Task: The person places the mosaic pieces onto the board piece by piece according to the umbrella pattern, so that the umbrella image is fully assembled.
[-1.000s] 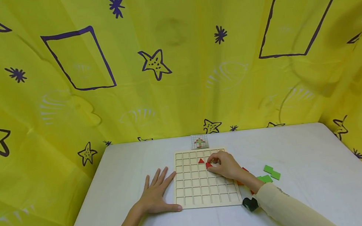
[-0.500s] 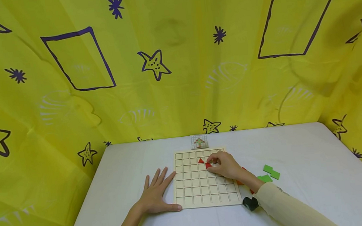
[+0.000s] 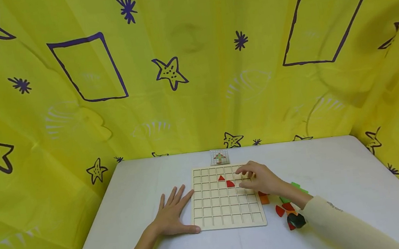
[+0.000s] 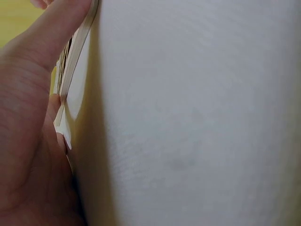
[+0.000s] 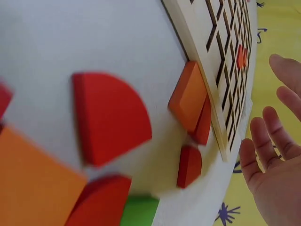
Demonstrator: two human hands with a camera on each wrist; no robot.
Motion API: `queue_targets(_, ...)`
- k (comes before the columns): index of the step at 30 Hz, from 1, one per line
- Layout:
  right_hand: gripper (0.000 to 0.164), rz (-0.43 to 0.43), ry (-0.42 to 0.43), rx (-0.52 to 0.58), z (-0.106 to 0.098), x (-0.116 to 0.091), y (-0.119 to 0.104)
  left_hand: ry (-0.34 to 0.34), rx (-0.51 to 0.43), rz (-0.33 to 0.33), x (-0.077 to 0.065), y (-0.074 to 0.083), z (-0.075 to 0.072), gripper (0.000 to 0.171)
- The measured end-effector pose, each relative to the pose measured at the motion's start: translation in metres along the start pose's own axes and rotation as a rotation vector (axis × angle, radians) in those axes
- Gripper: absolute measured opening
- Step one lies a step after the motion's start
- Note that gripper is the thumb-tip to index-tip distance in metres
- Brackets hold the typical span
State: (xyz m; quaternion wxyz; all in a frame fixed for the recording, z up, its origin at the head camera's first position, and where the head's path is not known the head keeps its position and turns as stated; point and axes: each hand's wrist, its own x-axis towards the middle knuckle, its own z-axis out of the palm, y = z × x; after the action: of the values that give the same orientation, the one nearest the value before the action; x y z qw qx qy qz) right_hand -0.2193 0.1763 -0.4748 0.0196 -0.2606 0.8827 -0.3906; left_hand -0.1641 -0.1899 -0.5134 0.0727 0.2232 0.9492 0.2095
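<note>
A pale wooden grid board point(image 3: 208, 222) lies on the white table. My left hand point(image 3: 171, 217) rests flat beside its left side, fingers spread, with thumb and index fingertip at the board's edge. In the left wrist view the thumb point(image 4: 35, 52) overlaps that edge. Two red pieces sit in the grid's upper part: a small triangle point(image 3: 221, 178) and, diagonally below right, a quarter-circle point(image 3: 230, 184). Just right of them my right hand point(image 3: 263, 179) hovers over the board, thumb and fingers apart, holding nothing. The right wrist view shows its fingers point(image 5: 270, 141) loosely extended.
Behind the board is a small pattern card point(image 3: 219, 157). Loose pieces lie right of it, including a red quarter-circle point(image 5: 113, 117), an orange piece point(image 5: 188, 96) against the board's edge and a green piece point(image 5: 140, 210). A yellow curtain point(image 3: 198, 112) encloses the table's far side.
My right hand has let go of the red quarter-circle and moved right, uncovering it on the grid and some loose pieces. The left hand stays in place.
</note>
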Motion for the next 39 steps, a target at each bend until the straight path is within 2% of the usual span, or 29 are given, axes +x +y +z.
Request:
queue_targets(8,0.038,0.047,-0.041,-0.022,-0.022,-0.021,0.006,0.032,0.009,-0.004,0.002,-0.008,0.011,0.122)
queue_targets(12,0.037,0.066,-0.042,-0.050,-0.034,-0.031,0.010,0.026,0.022,-0.001,0.004,-0.006,0.009,0.120)
queue_targets(16,0.037,0.072,-0.033,-0.055,-0.044,-0.039,0.014,0.026,-0.007,0.006,0.003,-0.004,0.006,0.121)
queue_targets(21,0.039,0.054,-0.034,-0.049,-0.054,-0.049,0.022,0.015,-0.001,-0.016,0.003,-0.005,0.006,0.122)
queue_targets(33,0.043,0.020,-0.092,-0.016,-0.057,-0.054,0.045,0.048,0.010,0.001,0.005,-0.013,0.013,0.122)
queue_targets(39,0.036,0.085,-0.160,-0.009,-0.055,-0.049,0.048,0.026,0.010,-0.004,0.003,-0.011,0.010,0.121)
